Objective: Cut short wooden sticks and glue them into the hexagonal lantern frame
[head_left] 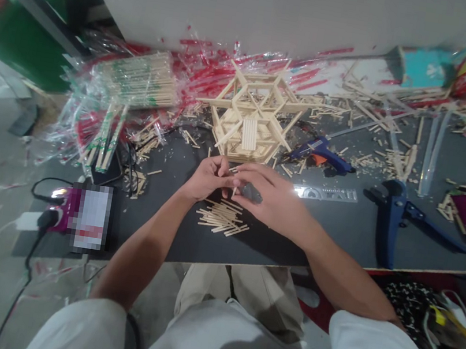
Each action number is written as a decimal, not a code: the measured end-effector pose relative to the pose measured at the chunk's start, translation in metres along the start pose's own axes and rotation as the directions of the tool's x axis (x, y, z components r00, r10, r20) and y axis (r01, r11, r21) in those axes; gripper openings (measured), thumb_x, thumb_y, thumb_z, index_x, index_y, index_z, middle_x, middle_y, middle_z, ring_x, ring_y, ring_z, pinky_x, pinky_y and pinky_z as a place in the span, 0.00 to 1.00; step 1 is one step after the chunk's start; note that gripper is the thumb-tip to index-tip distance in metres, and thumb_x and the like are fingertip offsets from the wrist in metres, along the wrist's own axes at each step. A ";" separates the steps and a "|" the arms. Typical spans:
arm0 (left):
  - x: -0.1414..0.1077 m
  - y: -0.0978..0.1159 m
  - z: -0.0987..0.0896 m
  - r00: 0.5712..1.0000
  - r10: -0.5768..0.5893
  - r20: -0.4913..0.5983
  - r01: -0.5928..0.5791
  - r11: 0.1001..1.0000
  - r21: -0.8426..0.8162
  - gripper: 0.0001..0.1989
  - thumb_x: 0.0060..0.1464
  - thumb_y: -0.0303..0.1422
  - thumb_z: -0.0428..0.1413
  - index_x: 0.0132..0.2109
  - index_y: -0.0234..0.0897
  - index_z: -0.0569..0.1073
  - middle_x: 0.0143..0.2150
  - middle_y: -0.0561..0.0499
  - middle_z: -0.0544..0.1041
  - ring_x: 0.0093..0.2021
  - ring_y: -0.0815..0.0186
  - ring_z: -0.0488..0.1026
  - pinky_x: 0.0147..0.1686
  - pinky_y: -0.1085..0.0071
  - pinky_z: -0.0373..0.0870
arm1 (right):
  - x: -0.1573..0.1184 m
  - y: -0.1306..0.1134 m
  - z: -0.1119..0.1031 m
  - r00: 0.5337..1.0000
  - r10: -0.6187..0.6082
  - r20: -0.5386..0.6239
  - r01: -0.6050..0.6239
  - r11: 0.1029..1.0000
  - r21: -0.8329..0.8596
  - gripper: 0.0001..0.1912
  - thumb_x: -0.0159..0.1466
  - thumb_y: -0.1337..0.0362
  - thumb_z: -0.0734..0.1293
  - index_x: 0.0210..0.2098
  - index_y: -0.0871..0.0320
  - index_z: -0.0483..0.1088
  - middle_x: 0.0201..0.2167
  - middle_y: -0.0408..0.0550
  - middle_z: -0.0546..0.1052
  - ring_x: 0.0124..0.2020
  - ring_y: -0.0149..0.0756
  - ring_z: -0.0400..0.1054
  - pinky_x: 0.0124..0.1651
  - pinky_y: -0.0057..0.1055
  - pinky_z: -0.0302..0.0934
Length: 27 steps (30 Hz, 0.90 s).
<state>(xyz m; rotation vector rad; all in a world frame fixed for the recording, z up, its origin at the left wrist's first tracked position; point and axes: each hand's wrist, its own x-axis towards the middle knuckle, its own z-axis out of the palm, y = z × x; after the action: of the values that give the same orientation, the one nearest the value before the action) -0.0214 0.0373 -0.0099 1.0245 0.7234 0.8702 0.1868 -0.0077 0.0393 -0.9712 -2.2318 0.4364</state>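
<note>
My left hand (208,179) and my right hand (275,199) meet over the front of the dark table. Both are closed in a pinch at a short pale wooden stick (235,190), mostly covered by the fingers. Inside the curl of my right hand a dark grey patch shows; I cannot tell whether it is an object or the tabletop. Just below the hands lies a loose pile of short wooden sticks (222,217). Behind them stands a hexagonal lattice frame made of sticks (255,108), with a small slatted panel (249,135) on its near side.
Right of the hands are a blue glue gun (321,153), a clear ruler (326,194) and a blue-handled cutter (390,221). Bundled sticks (142,79) in plastic lie back left. A purple power strip (62,210) and a blurred-out device (92,216) sit front left. Offcuts litter the table.
</note>
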 end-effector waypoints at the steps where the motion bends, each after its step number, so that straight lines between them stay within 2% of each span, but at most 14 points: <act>1: 0.000 0.000 -0.001 1.000 0.002 -0.005 -0.002 1.000 -0.001 0.40 0.36 0.44 0.84 0.29 0.40 0.56 0.23 0.57 0.76 0.23 0.67 0.80 0.18 0.80 0.73 | 0.000 -0.001 0.000 1.000 -0.005 -0.008 0.005 1.000 -0.021 0.09 0.71 0.68 0.72 0.50 0.53 0.76 0.57 0.56 0.82 0.58 0.50 0.79 0.61 0.48 0.76; 4: 0.000 0.000 -0.002 1.000 -0.014 -0.003 0.014 1.000 -0.010 0.38 0.41 0.53 0.80 0.31 0.40 0.60 0.23 0.55 0.78 0.24 0.65 0.82 0.18 0.79 0.74 | 0.000 -0.005 -0.006 0.998 -0.053 -0.022 0.052 0.996 -0.068 0.11 0.72 0.67 0.69 0.52 0.47 0.75 0.59 0.49 0.83 0.57 0.48 0.81 0.59 0.49 0.78; 7: 0.002 0.003 -0.003 0.998 -0.064 0.019 0.065 0.998 -0.016 0.36 0.47 0.62 0.74 0.35 0.39 0.65 0.27 0.51 0.83 0.24 0.64 0.83 0.19 0.78 0.74 | 0.007 -0.002 -0.026 0.992 -0.098 -0.082 0.091 0.992 -0.085 0.10 0.73 0.63 0.69 0.53 0.45 0.73 0.61 0.45 0.83 0.58 0.45 0.81 0.61 0.48 0.78; 10: 0.003 0.006 -0.002 0.993 -0.113 0.041 0.114 0.993 -0.012 0.35 0.49 0.59 0.75 0.37 0.38 0.66 0.30 0.48 0.85 0.27 0.63 0.85 0.21 0.79 0.75 | 0.021 0.011 -0.052 0.985 -0.060 -0.162 0.038 0.990 -0.137 0.14 0.72 0.62 0.70 0.57 0.49 0.72 0.62 0.47 0.82 0.51 0.44 0.81 0.59 0.50 0.78; 13: 0.003 0.007 -0.003 0.991 -0.125 0.047 0.125 0.992 -0.011 0.34 0.49 0.57 0.76 0.37 0.38 0.66 0.31 0.48 0.85 0.27 0.64 0.84 0.22 0.79 0.76 | 0.038 0.029 -0.069 0.987 -0.051 -0.149 0.022 0.981 -0.191 0.19 0.70 0.62 0.73 0.59 0.54 0.73 0.60 0.52 0.82 0.46 0.45 0.79 0.54 0.50 0.77; 16: 0.003 0.007 -0.004 0.990 -0.130 0.045 0.131 0.991 -0.020 0.33 0.50 0.56 0.76 0.37 0.38 0.66 0.31 0.48 0.85 0.26 0.65 0.84 0.22 0.79 0.75 | 0.046 0.045 -0.066 0.994 -0.051 -0.098 0.031 0.979 -0.202 0.18 0.71 0.60 0.73 0.59 0.53 0.74 0.60 0.52 0.82 0.54 0.50 0.77 0.59 0.54 0.75; 20: 0.004 0.007 -0.004 0.990 -0.134 0.046 0.136 0.990 -0.037 0.32 0.51 0.54 0.76 0.37 0.38 0.67 0.31 0.47 0.85 0.26 0.65 0.84 0.22 0.78 0.76 | 0.040 0.061 -0.048 0.992 -0.024 -0.125 0.002 0.984 -0.176 0.19 0.72 0.57 0.72 0.61 0.49 0.73 0.62 0.51 0.80 0.61 0.54 0.73 0.66 0.61 0.71; 23: 0.004 0.009 -0.003 0.989 -0.140 0.036 0.141 0.989 -0.041 0.32 0.50 0.54 0.77 0.37 0.37 0.66 0.30 0.48 0.85 0.25 0.67 0.83 0.22 0.79 0.76 | 0.036 0.067 -0.038 0.988 -0.028 -0.151 0.003 0.986 -0.167 0.24 0.72 0.55 0.72 0.65 0.49 0.72 0.60 0.54 0.79 0.65 0.56 0.70 0.68 0.61 0.70; 27: 0.004 0.010 -0.001 0.988 -0.150 0.025 0.151 0.988 -0.040 0.33 0.50 0.54 0.77 0.37 0.38 0.66 0.30 0.48 0.85 0.25 0.67 0.83 0.23 0.79 0.76 | 0.038 0.069 -0.035 0.991 0.022 -0.131 -0.042 0.988 -0.151 0.25 0.72 0.55 0.72 0.67 0.46 0.72 0.62 0.56 0.75 0.71 0.57 0.66 0.72 0.60 0.67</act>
<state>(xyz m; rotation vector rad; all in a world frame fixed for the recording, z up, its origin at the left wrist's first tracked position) -0.0227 0.0439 -0.0018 0.9287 0.7514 0.7392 0.2276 0.0677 0.0455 -1.0847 -2.1595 0.2116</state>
